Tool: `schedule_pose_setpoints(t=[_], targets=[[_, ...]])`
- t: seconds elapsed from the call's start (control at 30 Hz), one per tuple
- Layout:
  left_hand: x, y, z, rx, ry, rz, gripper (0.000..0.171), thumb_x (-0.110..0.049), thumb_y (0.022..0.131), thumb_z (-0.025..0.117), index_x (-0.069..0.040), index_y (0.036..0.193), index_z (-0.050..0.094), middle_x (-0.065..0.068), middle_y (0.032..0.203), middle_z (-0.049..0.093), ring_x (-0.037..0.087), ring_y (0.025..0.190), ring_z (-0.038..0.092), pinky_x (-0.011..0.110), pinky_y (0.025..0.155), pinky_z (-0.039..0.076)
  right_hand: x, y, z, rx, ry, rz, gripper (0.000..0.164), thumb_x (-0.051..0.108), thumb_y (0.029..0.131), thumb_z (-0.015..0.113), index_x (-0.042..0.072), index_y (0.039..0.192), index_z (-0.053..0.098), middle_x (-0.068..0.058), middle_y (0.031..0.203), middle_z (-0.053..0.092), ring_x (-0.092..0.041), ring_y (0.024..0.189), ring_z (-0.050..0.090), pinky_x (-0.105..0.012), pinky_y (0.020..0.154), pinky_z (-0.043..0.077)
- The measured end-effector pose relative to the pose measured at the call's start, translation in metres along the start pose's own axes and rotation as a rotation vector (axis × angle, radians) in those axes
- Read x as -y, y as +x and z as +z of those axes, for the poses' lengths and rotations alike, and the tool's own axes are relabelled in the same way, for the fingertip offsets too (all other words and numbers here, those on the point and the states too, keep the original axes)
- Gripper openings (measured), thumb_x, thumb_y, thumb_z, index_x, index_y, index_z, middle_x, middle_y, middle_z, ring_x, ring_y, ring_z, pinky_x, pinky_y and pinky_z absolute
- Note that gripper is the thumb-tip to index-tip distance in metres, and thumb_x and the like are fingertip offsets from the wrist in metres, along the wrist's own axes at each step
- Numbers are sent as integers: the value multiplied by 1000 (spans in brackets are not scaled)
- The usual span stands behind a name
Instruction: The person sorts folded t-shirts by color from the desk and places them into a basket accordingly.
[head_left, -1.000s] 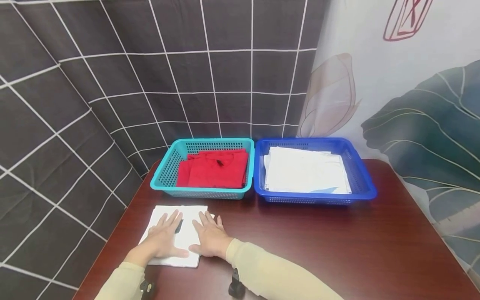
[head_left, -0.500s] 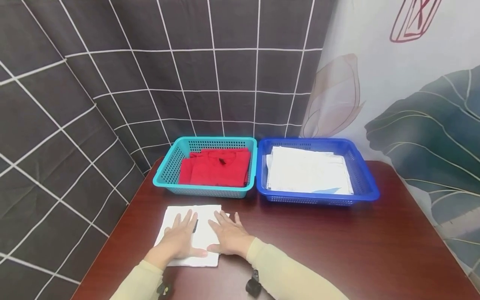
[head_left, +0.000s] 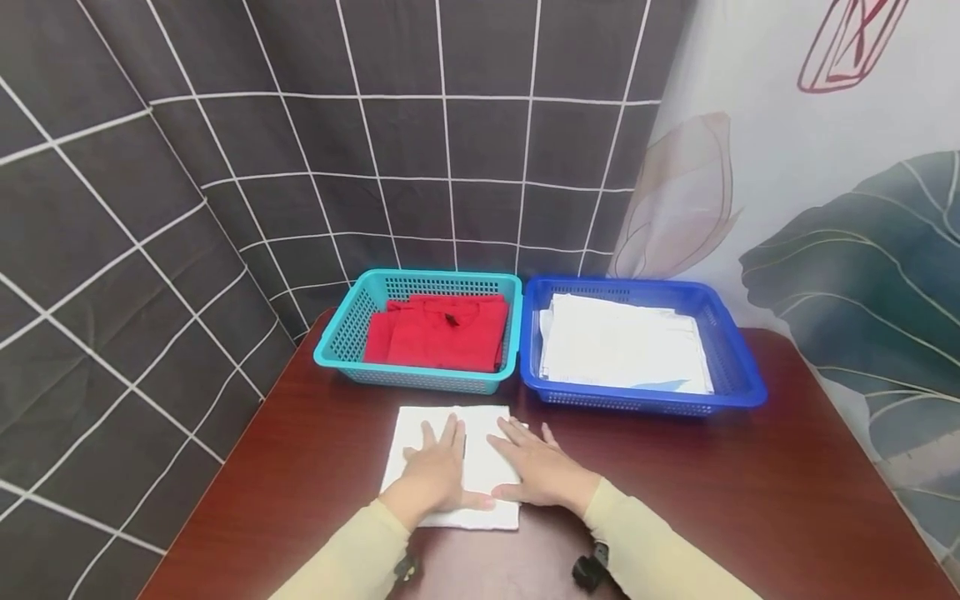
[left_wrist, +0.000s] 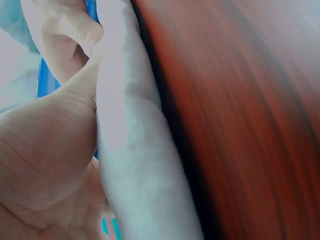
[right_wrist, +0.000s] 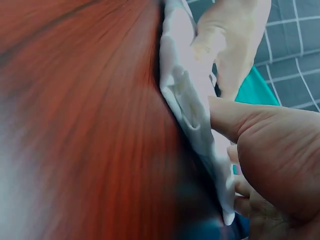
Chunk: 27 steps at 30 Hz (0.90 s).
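A folded white cloth (head_left: 420,425) lies on the dark red table (head_left: 712,500), in front of the teal basket (head_left: 337,346). My left hand (head_left: 438,475) lies flat on the cloth with straight fingers. My right hand (head_left: 543,471) presses flat on the cloth's right side, partly over its edge onto the table. The left wrist view shows the white cloth (left_wrist: 135,150) edge-on under my left hand (left_wrist: 47,150). In the right wrist view, the same cloth (right_wrist: 192,115) sits under my right hand (right_wrist: 270,160).
The teal basket holds folded red garments (head_left: 442,333). Beside it to the right, a blue basket (head_left: 738,375) holds folded white cloths (head_left: 622,342). A dark gridded curtain (head_left: 150,208) hangs at the left and back, a leaf-patterned one (head_left: 825,208) at the right.
Both hands have slid the white cloth to the right along the table, from near the left edge toward the middle. The hands stay flat on it.
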<state>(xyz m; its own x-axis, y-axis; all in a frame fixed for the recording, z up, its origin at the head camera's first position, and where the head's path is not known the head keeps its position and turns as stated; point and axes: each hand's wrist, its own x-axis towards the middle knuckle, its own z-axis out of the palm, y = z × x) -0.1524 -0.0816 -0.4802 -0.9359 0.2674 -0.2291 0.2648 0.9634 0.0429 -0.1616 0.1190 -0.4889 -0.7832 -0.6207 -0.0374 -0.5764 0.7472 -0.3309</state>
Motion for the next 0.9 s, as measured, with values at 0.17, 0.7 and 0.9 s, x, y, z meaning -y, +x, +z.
schedule_pose_setpoints(t=[0.17,0.7,0.9], targets=[[-38,6,6,19,54,18,133,-92,56,54,-6,152,23,12,159,16,53,136,21,71,87,39,-19,-37,-4,-28,48,35,76,50,84,68,11,145,44,-15,155,27,-35,141,26,-72,103,17],[-127,8,6,53,133,29,133,-96,52,50,-14,154,24,7,160,15,47,138,22,67,91,40,-57,-110,-14,-131,77,106,79,47,75,76,10,140,50,-18,151,34,-41,138,30,-75,98,22],[-93,-2,-4,-40,-104,159,108,-80,70,58,-12,150,34,12,158,20,45,138,25,67,97,35,-56,-113,-20,-251,134,158,66,39,79,78,8,134,57,-21,147,38,-42,132,38,-62,101,35]])
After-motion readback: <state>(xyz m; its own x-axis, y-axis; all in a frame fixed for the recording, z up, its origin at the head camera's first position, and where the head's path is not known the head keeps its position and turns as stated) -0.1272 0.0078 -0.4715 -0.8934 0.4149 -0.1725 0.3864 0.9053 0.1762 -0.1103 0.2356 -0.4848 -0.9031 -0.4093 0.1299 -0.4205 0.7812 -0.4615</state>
